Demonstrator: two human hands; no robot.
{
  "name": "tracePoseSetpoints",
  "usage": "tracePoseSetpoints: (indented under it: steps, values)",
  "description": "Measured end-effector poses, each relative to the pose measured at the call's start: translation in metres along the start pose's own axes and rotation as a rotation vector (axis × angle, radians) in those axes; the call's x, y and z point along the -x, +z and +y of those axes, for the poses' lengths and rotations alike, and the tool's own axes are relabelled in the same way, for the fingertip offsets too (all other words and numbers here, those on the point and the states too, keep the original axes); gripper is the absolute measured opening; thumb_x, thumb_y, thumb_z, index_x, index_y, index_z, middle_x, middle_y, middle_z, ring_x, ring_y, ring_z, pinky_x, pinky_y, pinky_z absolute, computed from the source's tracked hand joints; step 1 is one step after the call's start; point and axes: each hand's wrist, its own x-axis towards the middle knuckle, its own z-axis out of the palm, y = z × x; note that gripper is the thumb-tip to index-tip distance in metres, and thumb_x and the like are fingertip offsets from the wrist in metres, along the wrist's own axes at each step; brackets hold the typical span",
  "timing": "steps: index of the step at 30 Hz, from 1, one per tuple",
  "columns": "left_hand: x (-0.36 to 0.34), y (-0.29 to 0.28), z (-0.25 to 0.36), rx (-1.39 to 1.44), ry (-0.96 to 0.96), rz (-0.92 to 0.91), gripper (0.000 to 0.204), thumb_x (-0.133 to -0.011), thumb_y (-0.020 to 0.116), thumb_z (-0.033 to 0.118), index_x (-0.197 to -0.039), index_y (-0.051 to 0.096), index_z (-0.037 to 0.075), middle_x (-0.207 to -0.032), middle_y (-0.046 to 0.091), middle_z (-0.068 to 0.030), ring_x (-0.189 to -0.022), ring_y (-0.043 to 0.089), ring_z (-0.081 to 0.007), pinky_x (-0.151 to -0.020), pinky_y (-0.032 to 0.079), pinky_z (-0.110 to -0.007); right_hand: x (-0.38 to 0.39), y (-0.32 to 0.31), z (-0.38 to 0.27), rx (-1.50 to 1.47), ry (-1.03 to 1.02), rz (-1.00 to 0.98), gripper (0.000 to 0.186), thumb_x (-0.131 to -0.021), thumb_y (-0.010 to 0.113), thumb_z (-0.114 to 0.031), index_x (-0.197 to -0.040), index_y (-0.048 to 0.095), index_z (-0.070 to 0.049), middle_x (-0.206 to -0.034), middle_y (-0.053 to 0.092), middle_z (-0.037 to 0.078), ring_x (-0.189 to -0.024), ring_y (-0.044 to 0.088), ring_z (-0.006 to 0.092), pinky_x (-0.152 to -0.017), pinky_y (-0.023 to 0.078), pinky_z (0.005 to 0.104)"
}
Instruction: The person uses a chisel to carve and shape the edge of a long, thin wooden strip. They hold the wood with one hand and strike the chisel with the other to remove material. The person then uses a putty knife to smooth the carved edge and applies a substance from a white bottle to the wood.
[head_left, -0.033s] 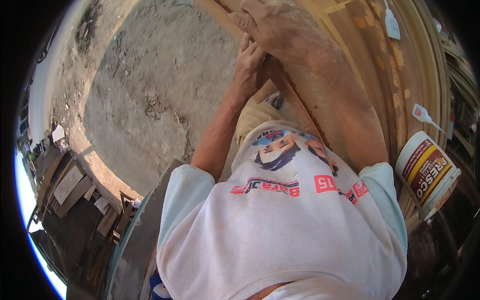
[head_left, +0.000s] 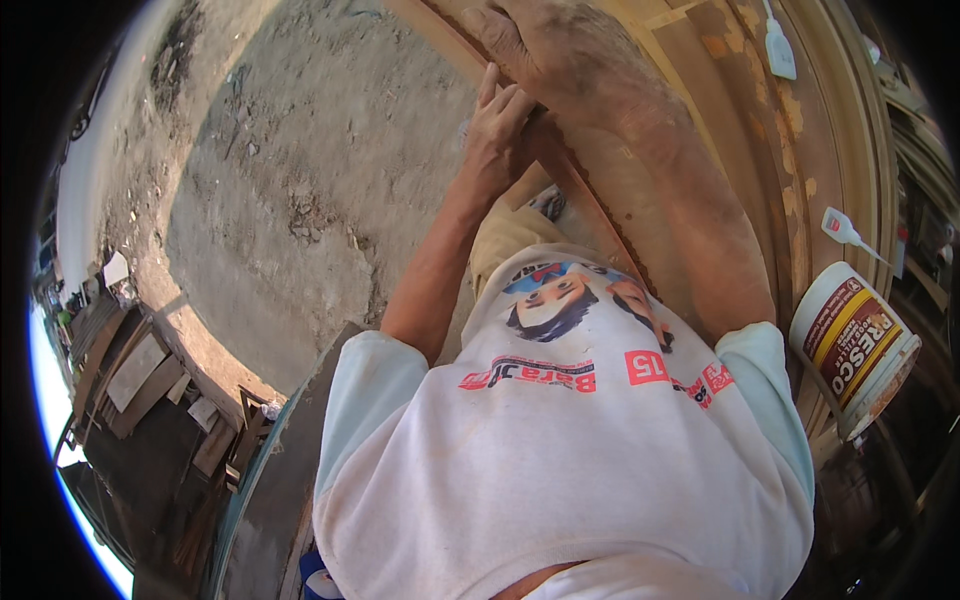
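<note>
A wooden panel [head_left: 610,170] with a reddish-brown edge lies at the top centre, slanting in front of my body. At its left edge is my left hand [head_left: 500,120], its fingers bent against the wood and the index finger pointing away along the edge. My right hand [head_left: 550,45] lies over the top face just beyond it, fingers curled and thumb toward the edge. Whatever is under the right palm, if anything, is hidden. Both hands look dusty, and they nearly touch.
Wooden boards with pale orange patches [head_left: 790,110] lie on the right, bearing two white flat plastic pieces with thin stems [head_left: 780,50]. A white tub [head_left: 853,345] with a brown-and-yellow label tilts at the right. Rough grey ground [head_left: 300,180] spreads left; wood scraps [head_left: 140,370] are piled beyond.
My right hand has slid slightly away from me over the panel, its thumb farther up the edge. My left hand has stayed almost in place.
</note>
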Motion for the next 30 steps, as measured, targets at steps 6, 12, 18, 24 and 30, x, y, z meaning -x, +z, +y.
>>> tracePoseSetpoints:
  steps: [6,12,18,24,30]
  values:
    - [0.012,-0.009,0.003,-0.016,-0.032,0.035,0.033,-0.093,0.08,0.009,-0.124,0.069,0.007,-0.108,0.076,-0.0117,-0.101,0.074,-0.0342,-0.125,0.034,-0.063,0.025,-0.055,-0.022,-0.106,-0.126,0.214,0.032,-0.109,0.055,-0.029,-0.115,0.064,0.002,-0.109,0.072,0.027,-0.097,0.072,0.0456,-0.086,0.058,0.0507]
    - [-0.006,0.001,-0.009,-0.004,-0.018,0.04,0.034,-0.092,0.079,0.007,-0.125,0.068,0.007,-0.111,0.076,-0.0115,-0.101,0.074,-0.0335,-0.127,0.031,-0.064,0.004,-0.001,0.007,-0.131,0.001,0.115,0.033,-0.109,0.056,-0.03,-0.114,0.065,0.001,-0.107,0.072,0.026,-0.097,0.072,0.0451,-0.086,0.057,0.0507]
    - [0.016,0.003,0.004,0.038,-0.05,0.018,0.034,-0.092,0.079,0.005,-0.125,0.068,0.006,-0.118,0.076,-0.0121,-0.109,0.074,-0.034,-0.127,0.033,-0.063,0.039,-0.058,-0.026,-0.12,-0.07,0.29,0.033,-0.109,0.056,-0.03,-0.114,0.066,0.001,-0.106,0.072,0.025,-0.098,0.072,0.0445,-0.086,0.057,0.0506]
    - [0.002,0.009,0.008,0.085,-0.032,0.063,0.037,-0.092,0.078,0.004,-0.128,0.068,0.007,-0.123,0.075,-0.0124,-0.112,0.073,-0.0344,-0.127,0.033,-0.064,0.0,-0.003,0.005,-0.136,0.022,0.125,0.033,-0.108,0.057,-0.031,-0.113,0.067,0.001,-0.105,0.072,0.024,-0.098,0.072,0.044,-0.086,0.057,0.0506]
    - [0.014,0.003,-0.005,0.03,-0.02,0.023,0.041,-0.09,0.08,0.005,-0.13,0.068,0.008,-0.127,0.075,-0.0117,-0.116,0.073,-0.0329,-0.127,0.032,-0.063,0.034,0.011,0.013,-0.107,-0.104,0.168,0.032,-0.106,0.067,-0.033,-0.111,0.072,-0.001,-0.102,0.072,0.017,-0.097,0.072,0.0353,-0.087,0.056,0.0461]
